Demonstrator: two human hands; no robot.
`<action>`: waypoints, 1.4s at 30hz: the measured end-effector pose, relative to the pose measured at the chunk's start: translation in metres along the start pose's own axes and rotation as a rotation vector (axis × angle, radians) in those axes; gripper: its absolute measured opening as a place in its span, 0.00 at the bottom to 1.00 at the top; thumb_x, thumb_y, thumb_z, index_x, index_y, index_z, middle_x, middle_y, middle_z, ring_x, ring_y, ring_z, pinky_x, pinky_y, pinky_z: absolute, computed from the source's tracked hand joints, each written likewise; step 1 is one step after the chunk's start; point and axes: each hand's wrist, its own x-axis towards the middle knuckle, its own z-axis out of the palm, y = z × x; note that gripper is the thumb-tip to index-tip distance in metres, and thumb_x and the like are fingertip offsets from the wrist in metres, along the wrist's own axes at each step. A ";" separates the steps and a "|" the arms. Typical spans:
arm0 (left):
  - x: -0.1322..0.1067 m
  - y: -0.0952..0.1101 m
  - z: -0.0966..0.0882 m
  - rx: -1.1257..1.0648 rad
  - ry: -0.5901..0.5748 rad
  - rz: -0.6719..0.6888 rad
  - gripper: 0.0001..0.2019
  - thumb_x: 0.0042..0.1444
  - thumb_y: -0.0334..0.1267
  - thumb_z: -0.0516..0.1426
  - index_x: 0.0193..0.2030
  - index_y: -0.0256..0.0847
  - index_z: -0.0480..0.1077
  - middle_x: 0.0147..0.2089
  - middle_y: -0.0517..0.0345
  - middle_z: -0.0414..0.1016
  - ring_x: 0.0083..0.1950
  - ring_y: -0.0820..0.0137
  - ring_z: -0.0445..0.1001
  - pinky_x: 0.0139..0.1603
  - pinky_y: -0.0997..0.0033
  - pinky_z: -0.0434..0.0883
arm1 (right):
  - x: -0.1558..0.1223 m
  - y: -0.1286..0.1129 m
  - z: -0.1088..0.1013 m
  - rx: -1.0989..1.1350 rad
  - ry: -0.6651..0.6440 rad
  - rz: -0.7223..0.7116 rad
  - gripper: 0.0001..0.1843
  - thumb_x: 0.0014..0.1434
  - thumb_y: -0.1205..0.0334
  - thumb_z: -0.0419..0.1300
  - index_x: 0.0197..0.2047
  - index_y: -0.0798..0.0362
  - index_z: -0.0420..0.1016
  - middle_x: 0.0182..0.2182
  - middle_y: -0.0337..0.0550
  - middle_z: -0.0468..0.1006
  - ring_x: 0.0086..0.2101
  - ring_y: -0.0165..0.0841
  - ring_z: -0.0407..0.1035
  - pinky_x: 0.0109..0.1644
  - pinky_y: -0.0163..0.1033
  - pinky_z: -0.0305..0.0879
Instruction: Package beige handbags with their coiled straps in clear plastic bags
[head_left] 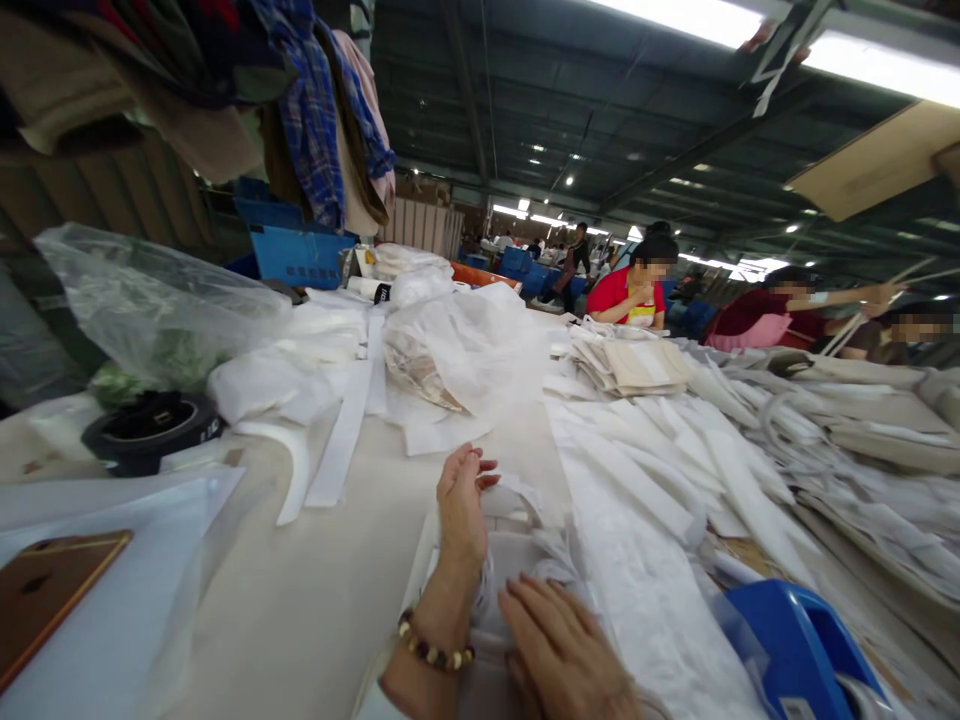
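Note:
My left hand (461,505), with a bead bracelet on the wrist, reaches forward over a white fabric piece (517,545) on the table; its fingers pinch the far edge of the cloth. Nearer to me, my right hand (562,645) lies flat on the same white piece with fingers stretched out, pressing it down. The cloth is partly hidden under both hands.
Long white fabric strips (660,480) spread to the right, beside a blue plastic object (795,640). A clear plastic bag (150,300), a black tape roll (150,425) and a phone (45,590) lie left. Other people (637,290) work at the far end.

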 end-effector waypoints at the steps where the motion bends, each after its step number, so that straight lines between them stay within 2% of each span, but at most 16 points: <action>1: 0.000 0.001 0.000 0.006 0.002 0.004 0.22 0.42 0.51 0.58 0.39 0.36 0.66 0.39 0.51 0.71 0.34 0.70 0.73 0.32 0.70 0.69 | -0.010 -0.010 0.009 -0.038 -0.011 -0.044 0.28 0.59 0.66 0.54 0.62 0.53 0.60 0.46 0.48 0.78 0.45 0.40 0.73 0.46 0.42 0.74; 3: 0.000 0.001 -0.001 0.028 0.000 0.016 0.22 0.42 0.51 0.58 0.38 0.36 0.66 0.36 0.54 0.71 0.31 0.71 0.72 0.30 0.71 0.68 | -0.022 -0.023 0.025 -0.108 0.000 -0.060 0.27 0.59 0.63 0.54 0.61 0.61 0.61 0.46 0.53 0.78 0.46 0.43 0.73 0.47 0.46 0.74; 6: -0.001 -0.001 0.000 0.090 -0.013 0.058 0.21 0.41 0.51 0.57 0.36 0.36 0.66 0.32 0.57 0.71 0.27 0.73 0.70 0.28 0.73 0.66 | -0.025 -0.035 0.037 -0.138 0.019 0.034 0.24 0.60 0.65 0.51 0.59 0.67 0.63 0.48 0.58 0.76 0.48 0.45 0.71 0.51 0.51 0.72; 10: -0.005 0.002 0.009 0.246 -0.080 0.152 0.18 0.43 0.51 0.55 0.33 0.37 0.66 0.27 0.60 0.70 0.24 0.73 0.69 0.26 0.73 0.65 | -0.019 -0.045 0.032 -0.096 0.040 0.136 0.23 0.62 0.67 0.48 0.59 0.66 0.63 0.50 0.59 0.75 0.51 0.44 0.69 0.57 0.54 0.66; 13: -0.022 0.014 0.010 0.435 -0.210 0.217 0.14 0.45 0.47 0.55 0.33 0.38 0.67 0.25 0.59 0.70 0.26 0.69 0.71 0.30 0.69 0.69 | -0.016 -0.050 0.024 -0.063 0.012 0.178 0.22 0.63 0.67 0.47 0.57 0.67 0.64 0.50 0.61 0.74 0.52 0.45 0.68 0.60 0.57 0.62; 16: -0.057 0.024 -0.013 0.633 -0.395 0.271 0.11 0.45 0.42 0.57 0.35 0.40 0.71 0.33 0.54 0.75 0.37 0.64 0.74 0.45 0.61 0.71 | -0.015 -0.051 0.019 0.003 -0.043 0.191 0.21 0.63 0.66 0.47 0.56 0.66 0.66 0.50 0.62 0.74 0.52 0.46 0.67 0.61 0.59 0.57; 19: -0.096 0.024 -0.058 0.836 -0.634 0.354 0.15 0.50 0.41 0.56 0.44 0.39 0.72 0.48 0.47 0.74 0.53 0.59 0.70 0.59 0.55 0.64 | -0.013 -0.047 0.018 0.102 -0.095 0.195 0.22 0.60 0.69 0.47 0.57 0.60 0.66 0.53 0.58 0.71 0.56 0.45 0.62 0.64 0.59 0.51; 21: -0.114 0.019 -0.087 1.059 -0.837 0.514 0.22 0.58 0.44 0.50 0.56 0.35 0.64 0.60 0.41 0.66 0.62 0.58 0.62 0.64 0.52 0.59 | -0.011 -0.043 0.017 0.163 -0.140 0.187 0.22 0.60 0.70 0.48 0.56 0.58 0.67 0.53 0.56 0.72 0.56 0.45 0.63 0.65 0.58 0.47; 23: -0.121 0.014 -0.106 1.246 -0.953 0.642 0.29 0.62 0.49 0.44 0.64 0.32 0.52 0.66 0.37 0.54 0.68 0.56 0.52 0.66 0.49 0.55 | -0.009 -0.038 0.014 0.219 -0.185 0.181 0.21 0.59 0.69 0.51 0.56 0.58 0.67 0.51 0.56 0.73 0.55 0.43 0.64 0.66 0.57 0.46; 26: -0.120 0.012 -0.112 1.384 -1.015 0.736 0.36 0.60 0.58 0.44 0.67 0.33 0.44 0.68 0.34 0.48 0.70 0.54 0.46 0.67 0.46 0.52 | -0.016 -0.035 -0.001 0.299 -0.161 0.130 0.23 0.57 0.70 0.52 0.56 0.56 0.66 0.52 0.54 0.73 0.56 0.40 0.63 0.66 0.57 0.46; 29: -0.122 0.016 -0.104 1.480 -1.036 0.780 0.37 0.59 0.59 0.45 0.67 0.34 0.45 0.67 0.35 0.51 0.69 0.52 0.47 0.66 0.44 0.52 | -0.049 -0.043 -0.025 0.257 0.011 0.131 0.23 0.58 0.72 0.50 0.57 0.54 0.65 0.53 0.53 0.71 0.58 0.40 0.59 0.65 0.59 0.49; 31: -0.125 0.018 -0.100 1.556 -1.050 0.783 0.36 0.59 0.58 0.46 0.66 0.32 0.47 0.66 0.34 0.53 0.68 0.50 0.50 0.66 0.43 0.52 | -0.083 -0.055 -0.039 0.170 0.129 0.272 0.22 0.60 0.70 0.50 0.58 0.53 0.63 0.56 0.54 0.67 0.60 0.42 0.57 0.63 0.58 0.53; 33: -0.128 0.019 -0.098 1.605 -1.057 0.790 0.36 0.59 0.56 0.48 0.65 0.30 0.49 0.65 0.31 0.54 0.68 0.49 0.50 0.66 0.43 0.52 | -0.116 -0.069 -0.046 0.120 0.194 0.557 0.23 0.61 0.62 0.52 0.60 0.54 0.60 0.59 0.57 0.62 0.59 0.45 0.57 0.59 0.56 0.61; 36: -0.128 0.017 -0.100 1.606 -1.034 0.817 0.33 0.59 0.55 0.50 0.60 0.26 0.55 0.65 0.28 0.54 0.68 0.48 0.48 0.66 0.42 0.52 | -0.146 -0.087 -0.044 0.221 0.125 0.962 0.27 0.62 0.52 0.50 0.62 0.53 0.56 0.51 0.56 0.71 0.49 0.44 0.70 0.48 0.52 0.72; 38: -0.128 0.017 -0.101 1.597 -1.030 0.847 0.30 0.59 0.54 0.50 0.57 0.28 0.58 0.65 0.28 0.53 0.69 0.48 0.47 0.65 0.41 0.52 | -0.149 -0.092 -0.039 0.327 0.056 1.089 0.29 0.61 0.50 0.50 0.62 0.52 0.56 0.43 0.51 0.76 0.41 0.42 0.74 0.42 0.48 0.73; 42: -0.129 0.017 -0.099 1.632 -1.052 0.899 0.27 0.60 0.51 0.51 0.57 0.30 0.59 0.65 0.28 0.52 0.68 0.48 0.48 0.65 0.41 0.53 | -0.132 -0.083 -0.039 0.518 0.094 1.162 0.29 0.55 0.50 0.56 0.57 0.52 0.62 0.33 0.45 0.78 0.31 0.39 0.74 0.31 0.42 0.71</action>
